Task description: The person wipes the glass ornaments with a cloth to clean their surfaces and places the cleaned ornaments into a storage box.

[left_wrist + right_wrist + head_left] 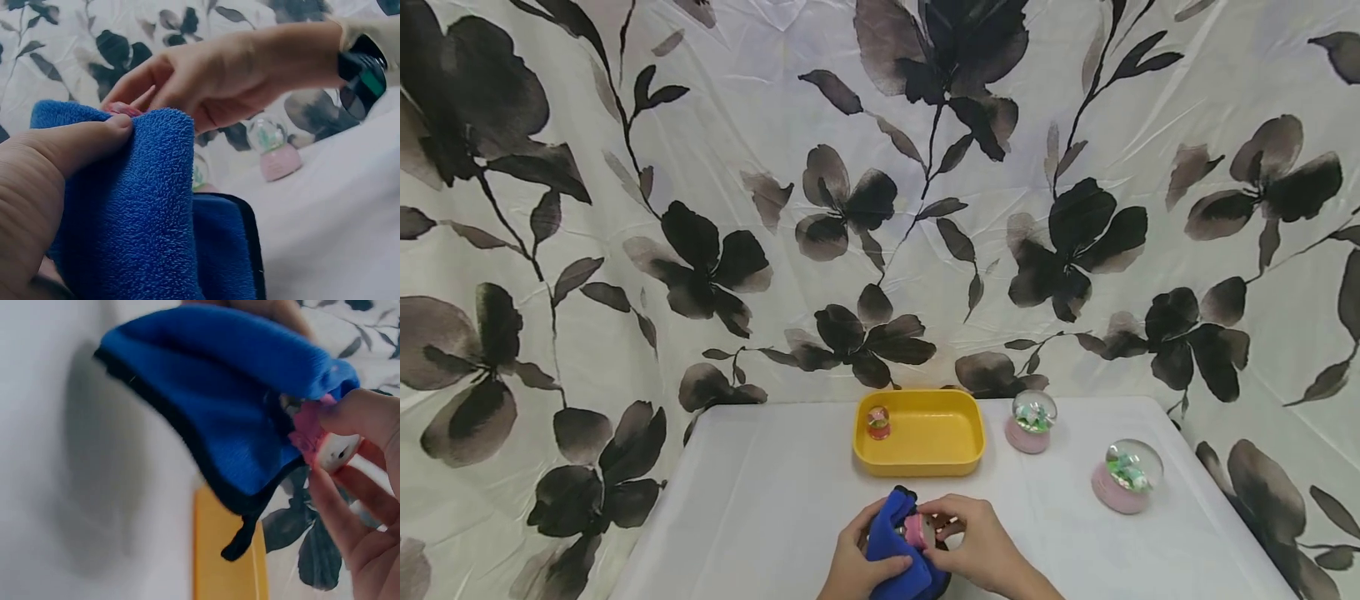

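A folded blue cloth (895,546) with a dark edge and a small loop is gripped by my left hand (865,554), the thumb pressed over its front in the left wrist view. My right hand (973,537) pinches a small object with a pink base (307,432) and a pale underside (337,452) between thumb and fingers. Its upper part goes into the fold of the cloth (219,394) and is mostly hidden there. Just beyond both hands stands a yellow tray (925,467), where a small red-based globe (878,422) sits at the left end.
Two snow globes with pink bases stand on the white table to the right: one globe (1030,422) beside the tray, the other globe (1126,477) farther right and nearer. A floral cloth (850,275) hangs behind the white table (752,500).
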A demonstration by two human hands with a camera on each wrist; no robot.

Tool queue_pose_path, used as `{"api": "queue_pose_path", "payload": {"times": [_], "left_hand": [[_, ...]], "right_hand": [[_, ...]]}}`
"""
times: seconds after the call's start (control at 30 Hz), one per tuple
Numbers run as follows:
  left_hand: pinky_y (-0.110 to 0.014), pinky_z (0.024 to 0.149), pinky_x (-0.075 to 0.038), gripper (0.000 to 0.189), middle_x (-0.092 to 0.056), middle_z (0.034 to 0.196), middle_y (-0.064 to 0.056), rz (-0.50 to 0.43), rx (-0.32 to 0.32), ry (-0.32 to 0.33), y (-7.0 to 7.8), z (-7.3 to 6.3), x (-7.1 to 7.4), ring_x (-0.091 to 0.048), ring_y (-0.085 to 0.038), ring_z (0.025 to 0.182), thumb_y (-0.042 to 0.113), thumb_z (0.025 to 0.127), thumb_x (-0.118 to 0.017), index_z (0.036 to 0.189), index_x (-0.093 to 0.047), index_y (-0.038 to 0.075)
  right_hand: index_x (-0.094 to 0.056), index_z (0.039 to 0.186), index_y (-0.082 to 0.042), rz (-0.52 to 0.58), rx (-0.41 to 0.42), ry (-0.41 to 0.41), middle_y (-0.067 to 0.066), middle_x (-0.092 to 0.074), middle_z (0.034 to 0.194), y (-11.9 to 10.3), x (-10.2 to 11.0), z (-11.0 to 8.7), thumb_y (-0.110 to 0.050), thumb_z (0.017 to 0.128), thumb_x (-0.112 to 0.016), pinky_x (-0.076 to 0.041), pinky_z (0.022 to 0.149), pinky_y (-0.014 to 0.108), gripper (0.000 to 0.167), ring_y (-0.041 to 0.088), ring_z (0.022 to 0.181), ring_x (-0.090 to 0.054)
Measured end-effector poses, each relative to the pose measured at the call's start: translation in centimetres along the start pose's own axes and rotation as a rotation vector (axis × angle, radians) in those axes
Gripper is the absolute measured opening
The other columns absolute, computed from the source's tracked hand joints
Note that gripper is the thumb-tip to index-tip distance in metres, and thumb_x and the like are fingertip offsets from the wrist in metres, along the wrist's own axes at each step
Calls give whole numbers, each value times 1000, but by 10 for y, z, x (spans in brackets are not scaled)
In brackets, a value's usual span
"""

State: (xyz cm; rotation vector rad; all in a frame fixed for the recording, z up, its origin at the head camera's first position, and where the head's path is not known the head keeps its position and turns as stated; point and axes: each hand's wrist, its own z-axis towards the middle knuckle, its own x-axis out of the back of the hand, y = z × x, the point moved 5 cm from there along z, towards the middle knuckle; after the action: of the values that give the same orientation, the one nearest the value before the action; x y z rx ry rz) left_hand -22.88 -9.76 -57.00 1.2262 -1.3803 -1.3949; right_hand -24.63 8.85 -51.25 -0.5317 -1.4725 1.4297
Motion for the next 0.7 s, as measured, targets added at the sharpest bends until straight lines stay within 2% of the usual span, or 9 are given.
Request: {"api": "queue_pose_path", "payload": {"times": [0.1, 0.17, 0.3, 0.53, 0.6, 0.7], "left_hand": [[-41, 93, -49, 74, -54, 133, -16, 6, 11, -6, -3, 1, 1, -56, -28, 116, 16, 80, -80, 143, -43, 3], [-42, 93, -49, 76, -55, 132, -18, -11, 26, 16, -5, 0, 2, -57, -29, 116, 16, 80, -79, 144, -40, -1], [-41, 91, -50, 78, -59, 125, -18, -33, 51, 74, -4, -4, 5, -60, -28, 110, 15, 78, -79, 142, -39, -6], [-28, 87, -50, 76, -60, 123, -19, -52, -23, 100, 12, -5, 1, -60, -21, 106, 5, 72, -80, 137, -42, -10], [-28, 86, -50, 76, -60, 123, -19, -48, -35, 120, 16, -3, 0, -61, -22, 106, 4, 72, -81, 137, -44, -9], [-30, 85, -51, 74, -61, 120, -18, -52, -44, 161, 13, -6, -1, -61, -25, 104, 5, 72, -81, 136, -46, -5]], "right_hand": [[-67, 116, -11, -18, 69, 0, -4, -67, 105, -1, -2, -1, -8, 79, -79, -56, 73, 29, 39, 11, 86, -66], [-67, 117, -10, 19, 59, -6, -3, -68, 106, 2, -3, 0, -8, 79, -79, -56, 74, 29, 40, 12, 88, -66], [-67, 115, -5, 142, -54, -4, 2, -68, 104, 11, -5, 1, -11, 78, -81, -56, 74, 30, 40, 18, 88, -66], [-66, 112, 2, 425, -354, 67, 9, -68, 96, 30, -8, 0, -11, 77, -82, -56, 75, 31, 40, 22, 85, -66], [-64, 113, 5, 491, -398, 94, 10, -69, 95, 29, -9, 1, -12, 79, -79, -56, 76, 32, 41, 21, 85, -67], [-61, 116, 9, 573, -430, 114, 13, -70, 97, 31, -17, -5, -13, 83, -76, -56, 77, 35, 42, 22, 88, -68]]}}
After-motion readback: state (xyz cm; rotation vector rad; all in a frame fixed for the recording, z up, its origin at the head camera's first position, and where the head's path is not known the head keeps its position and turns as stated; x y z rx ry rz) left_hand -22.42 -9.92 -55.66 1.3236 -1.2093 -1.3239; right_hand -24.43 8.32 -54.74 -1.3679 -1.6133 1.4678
